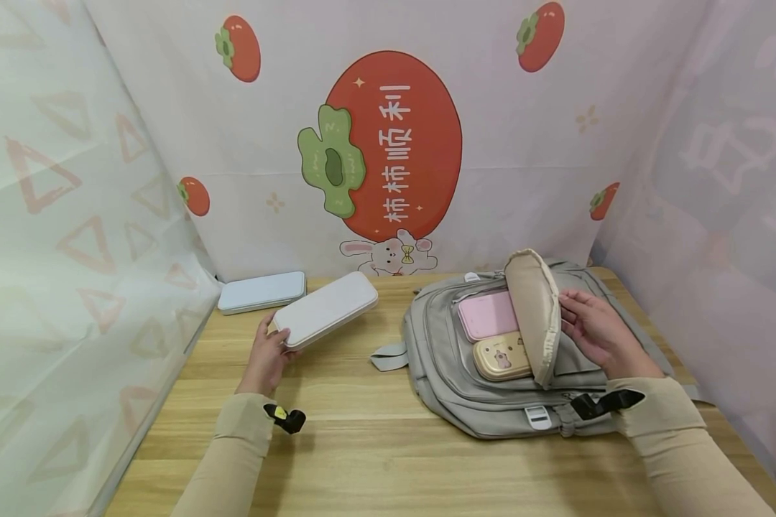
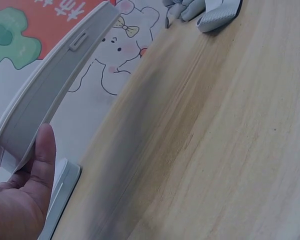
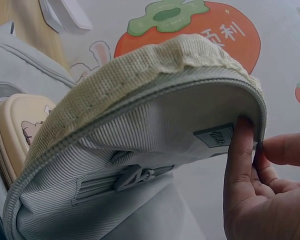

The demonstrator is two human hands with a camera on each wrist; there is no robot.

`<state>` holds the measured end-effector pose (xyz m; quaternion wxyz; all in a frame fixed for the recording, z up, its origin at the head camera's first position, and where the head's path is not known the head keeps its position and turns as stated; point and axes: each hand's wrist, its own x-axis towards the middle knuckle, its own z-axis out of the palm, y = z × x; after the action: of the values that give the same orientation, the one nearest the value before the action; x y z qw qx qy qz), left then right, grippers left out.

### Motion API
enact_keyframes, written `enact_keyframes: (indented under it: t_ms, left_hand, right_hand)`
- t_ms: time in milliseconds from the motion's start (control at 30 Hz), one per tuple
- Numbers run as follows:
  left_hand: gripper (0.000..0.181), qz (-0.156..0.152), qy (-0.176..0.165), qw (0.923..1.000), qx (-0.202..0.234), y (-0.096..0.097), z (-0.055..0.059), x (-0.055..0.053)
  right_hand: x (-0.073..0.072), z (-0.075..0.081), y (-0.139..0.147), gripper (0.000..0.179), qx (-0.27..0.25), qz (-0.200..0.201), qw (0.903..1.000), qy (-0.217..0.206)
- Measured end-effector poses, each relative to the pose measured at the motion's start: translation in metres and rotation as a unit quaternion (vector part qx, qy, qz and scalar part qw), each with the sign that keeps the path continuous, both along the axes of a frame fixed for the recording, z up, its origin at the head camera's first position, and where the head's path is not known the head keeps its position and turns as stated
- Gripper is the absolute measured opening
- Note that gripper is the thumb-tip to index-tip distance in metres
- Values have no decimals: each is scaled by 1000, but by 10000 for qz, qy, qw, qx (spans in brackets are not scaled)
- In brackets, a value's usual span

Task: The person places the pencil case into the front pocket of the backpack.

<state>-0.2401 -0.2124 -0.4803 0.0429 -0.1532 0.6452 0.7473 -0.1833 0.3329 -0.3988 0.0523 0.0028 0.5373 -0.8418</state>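
In the head view my left hand grips the near left end of a white, rounded box-like case, tilted above the table. The left wrist view shows the grey-white side of the case with a small tab, the thumb and fingers around its end. My right hand pinches the edge of the front pocket flap of a grey backpack, holding it raised. Inside the pocket lie a pink case and a yellow case with a cartoon animal, both partly hidden by the flap.
A light blue case lies at the back left of the wooden table. The backpack lies flat on the right, a strap end sticking out leftward. Printed cloth walls enclose the back and sides.
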Motion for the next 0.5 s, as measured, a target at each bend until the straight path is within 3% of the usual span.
enact_keyframes:
  t_ms: [500]
  left_hand:
    - [63, -127, 85, 9999, 13, 10, 5, 2]
  right_hand:
    - [1, 0, -1, 22, -21, -58, 10000, -47]
